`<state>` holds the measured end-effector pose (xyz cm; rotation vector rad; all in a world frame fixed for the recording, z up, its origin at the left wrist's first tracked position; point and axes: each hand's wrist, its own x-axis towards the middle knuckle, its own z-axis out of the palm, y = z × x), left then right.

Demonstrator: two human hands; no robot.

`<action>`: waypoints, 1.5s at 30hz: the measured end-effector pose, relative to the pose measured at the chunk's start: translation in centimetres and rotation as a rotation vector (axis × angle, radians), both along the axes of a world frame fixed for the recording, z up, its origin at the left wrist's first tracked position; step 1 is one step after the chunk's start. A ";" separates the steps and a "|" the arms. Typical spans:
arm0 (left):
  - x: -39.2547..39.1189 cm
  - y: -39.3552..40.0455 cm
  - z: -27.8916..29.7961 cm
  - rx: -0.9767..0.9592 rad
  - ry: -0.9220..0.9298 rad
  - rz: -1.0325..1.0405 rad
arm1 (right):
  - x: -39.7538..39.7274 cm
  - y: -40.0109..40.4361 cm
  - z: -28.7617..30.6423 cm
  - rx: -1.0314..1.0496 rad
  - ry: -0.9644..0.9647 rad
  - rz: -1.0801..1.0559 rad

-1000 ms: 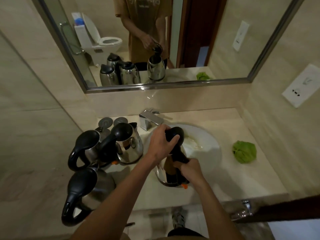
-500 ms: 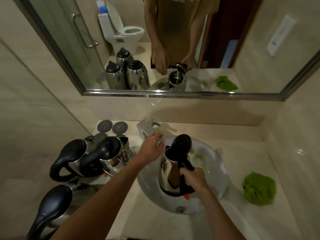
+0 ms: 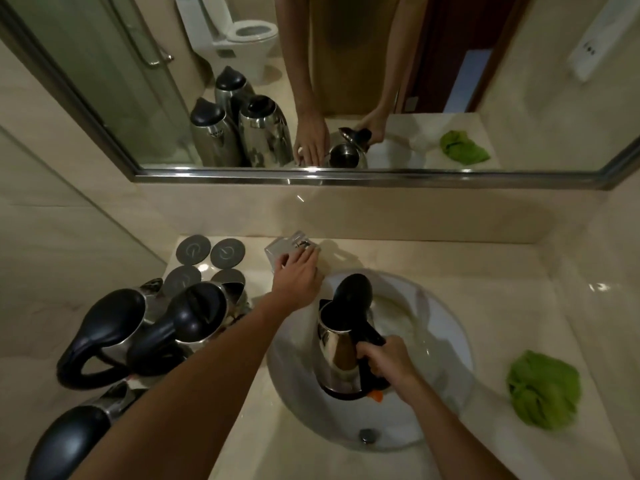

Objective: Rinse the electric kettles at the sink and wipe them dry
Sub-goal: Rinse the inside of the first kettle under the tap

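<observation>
Three closed electric kettles [image 3: 166,327] wait at the left of the counter [image 3: 519,271], beside four grey round bases [image 3: 207,261]; whether they are washed I cannot tell. The left hand [image 3: 298,275] rests on the chrome tap [image 3: 287,249], fingers relaxed and laid over it, no water visibly running. Over the white sink [image 3: 446,344], the right hand [image 3: 384,362] has its fingers clamped round the handle of the open kettle [image 3: 337,355]. Rinsing looks barely begun. At far right the green cloth [image 3: 543,389] lies unused, so wiping remains.
</observation>
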<state>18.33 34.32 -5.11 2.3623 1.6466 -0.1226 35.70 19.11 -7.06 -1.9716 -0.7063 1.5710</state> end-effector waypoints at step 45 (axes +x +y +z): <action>0.4 -9.5 -5.5 -0.433 -0.877 0.875 | -0.5 5.7 -3.6 -0.059 -0.116 0.275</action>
